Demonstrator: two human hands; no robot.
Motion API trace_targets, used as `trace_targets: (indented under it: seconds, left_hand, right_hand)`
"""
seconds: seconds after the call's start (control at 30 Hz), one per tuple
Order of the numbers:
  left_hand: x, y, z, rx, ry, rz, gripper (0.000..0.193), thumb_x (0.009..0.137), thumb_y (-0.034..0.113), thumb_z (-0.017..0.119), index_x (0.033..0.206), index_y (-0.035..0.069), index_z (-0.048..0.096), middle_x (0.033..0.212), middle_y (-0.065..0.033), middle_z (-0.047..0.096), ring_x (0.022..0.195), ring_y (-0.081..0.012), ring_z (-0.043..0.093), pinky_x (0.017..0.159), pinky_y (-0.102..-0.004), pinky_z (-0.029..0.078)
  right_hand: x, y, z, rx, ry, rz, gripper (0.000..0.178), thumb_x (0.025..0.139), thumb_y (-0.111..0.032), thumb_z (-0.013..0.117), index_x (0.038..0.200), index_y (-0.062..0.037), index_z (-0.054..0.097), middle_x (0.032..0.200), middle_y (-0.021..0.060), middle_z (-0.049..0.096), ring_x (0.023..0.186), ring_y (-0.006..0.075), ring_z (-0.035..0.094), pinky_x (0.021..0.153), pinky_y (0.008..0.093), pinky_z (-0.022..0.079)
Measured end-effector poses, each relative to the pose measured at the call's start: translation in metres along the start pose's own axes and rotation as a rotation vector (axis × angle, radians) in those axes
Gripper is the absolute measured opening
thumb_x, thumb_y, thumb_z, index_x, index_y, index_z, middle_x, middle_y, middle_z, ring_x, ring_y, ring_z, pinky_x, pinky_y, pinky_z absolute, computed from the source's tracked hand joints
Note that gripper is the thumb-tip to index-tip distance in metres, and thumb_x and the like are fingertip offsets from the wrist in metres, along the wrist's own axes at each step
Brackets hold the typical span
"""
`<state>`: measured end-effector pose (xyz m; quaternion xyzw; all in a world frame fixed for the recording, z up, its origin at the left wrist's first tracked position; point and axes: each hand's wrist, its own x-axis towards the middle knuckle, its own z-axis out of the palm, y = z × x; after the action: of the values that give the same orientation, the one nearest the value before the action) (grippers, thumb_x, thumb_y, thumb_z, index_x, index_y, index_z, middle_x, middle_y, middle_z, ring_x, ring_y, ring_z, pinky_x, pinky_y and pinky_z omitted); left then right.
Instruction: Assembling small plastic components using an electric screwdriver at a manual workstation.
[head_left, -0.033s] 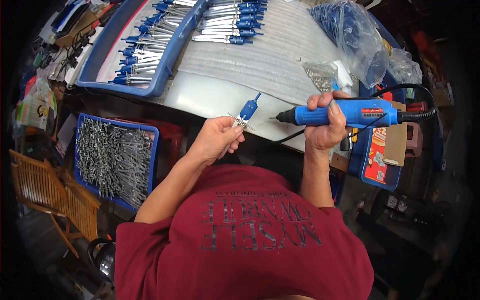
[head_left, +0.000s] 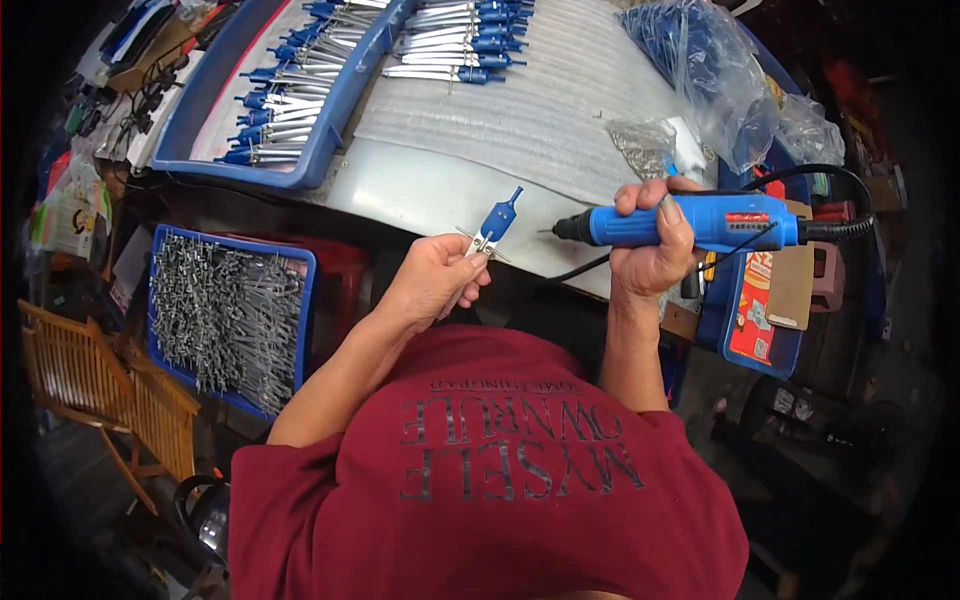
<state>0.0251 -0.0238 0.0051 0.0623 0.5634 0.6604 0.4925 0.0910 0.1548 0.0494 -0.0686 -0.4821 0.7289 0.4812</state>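
My left hand (head_left: pixel 437 277) pinches a metal strip with a blue plastic end piece (head_left: pixel 498 220) between thumb and fingers. The blue end points up and slightly right, and a thin metal pin crosses the strip below it. My right hand (head_left: pixel 655 238) is wrapped round a blue electric screwdriver (head_left: pixel 725 222) with a black nose. Its bit points left toward the blue-ended part, with a gap between them. Both hands are over the near edge of the white worktable (head_left: pixel 400 190).
Similar blue-ended metal parts fill a blue tray (head_left: pixel 317 165) at the far left; a row of more parts (head_left: pixel 455 73) lies on foam sheeting (head_left: pixel 560 95). A blue crate (head_left: pixel 312 330) of metal pieces stands left. Plastic bags (head_left: pixel 700 80) sit at the far right. A black cable (head_left: pixel 868 195) trails from the screwdriver.
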Motion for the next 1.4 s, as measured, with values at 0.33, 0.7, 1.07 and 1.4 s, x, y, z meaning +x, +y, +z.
trace_targets:
  seconds: [0.33,0.7,1.07,1.4]
  left_hand:
    - [0.004,-0.020,0.012,-0.040,0.045,-0.099,0.013,0.078,0.012,0.049,0.077,-0.002,0.050,0.062,-0.0059,0.052,0.047,-0.0108,0.052,0.041,-0.0213,0.045]
    - [0.003,-0.022,0.014,-0.027,0.034,-0.062,0.012,0.078,0.010,0.048,0.077,-0.002,0.049,0.060,-0.0058,0.052,0.044,-0.0102,0.050,0.038,-0.0205,0.042]
    - [0.002,-0.021,0.015,-0.010,0.044,-0.061,0.011,0.078,0.010,0.047,0.075,0.000,0.048,0.059,-0.0040,0.050,0.043,-0.0083,0.047,0.037,-0.0195,0.040]
    - [0.003,-0.022,0.015,-0.001,0.056,-0.042,0.011,0.077,0.007,0.047,0.071,-0.001,0.049,0.058,-0.0053,0.050,0.041,-0.0087,0.047,0.034,-0.0208,0.040]
  right_hand:
    - [-0.003,0.000,0.008,0.007,-0.038,0.010,0.026,0.068,-0.009,0.048,0.092,-0.0023,0.045,0.067,0.0102,0.046,0.058,0.0203,0.045,0.056,0.0312,0.040]
    - [-0.010,0.000,0.026,-0.068,-0.094,0.034,0.030,0.065,-0.011,0.050,0.092,-0.0019,0.042,0.064,0.0106,0.044,0.055,0.0206,0.045,0.054,0.0312,0.040]
    - [-0.010,0.005,0.029,0.004,-0.126,0.037,0.031,0.063,0.000,0.051,0.091,0.0009,0.039,0.065,0.0095,0.046,0.051,0.0175,0.048,0.049,0.0298,0.043]
    - [-0.012,0.005,0.034,-0.131,-0.106,0.036,0.031,0.064,-0.012,0.051,0.091,0.0011,0.042,0.063,0.0118,0.046,0.053,0.0208,0.046,0.051,0.0315,0.040]
